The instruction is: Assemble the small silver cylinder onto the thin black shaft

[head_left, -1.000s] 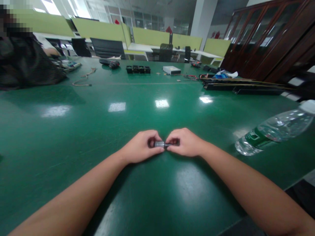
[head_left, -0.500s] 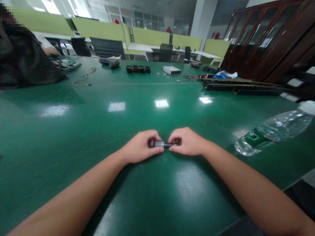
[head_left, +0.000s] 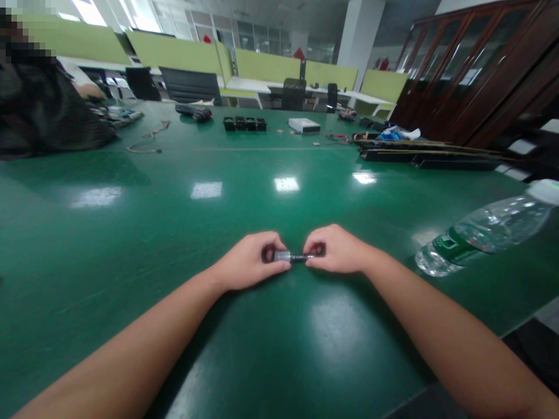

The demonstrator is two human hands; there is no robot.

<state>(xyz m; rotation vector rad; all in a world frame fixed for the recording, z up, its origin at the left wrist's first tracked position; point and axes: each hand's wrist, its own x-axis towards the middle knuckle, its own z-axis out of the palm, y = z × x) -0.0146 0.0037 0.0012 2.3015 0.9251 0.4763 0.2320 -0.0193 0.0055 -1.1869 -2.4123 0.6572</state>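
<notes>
Low over the green table, my left hand (head_left: 253, 261) is closed around a small silver-grey cylinder (head_left: 282, 256), thumb and fingers pinching its sides. A thin dark shaft (head_left: 297, 258) runs from the cylinder's right end to my right hand (head_left: 336, 250). The fingertips of that hand are pinched on the shaft's far end. Both parts lie in one level line between my hands. What kind of object this is, I cannot make out; the fingers hide its two ends.
A clear plastic bottle (head_left: 480, 233) with a green label appears on the right. Across the green table (head_left: 244, 174) are a row of black blocks (head_left: 244, 123), a white box (head_left: 304, 125), a cable (head_left: 146, 142) and long black strips (head_left: 393, 153). A person (head_left: 43, 105) is at far left.
My right hand has shifted slightly to the right, and more of the thin dark shaft shows between the hands. The left hand keeps its place on the cylinder.
</notes>
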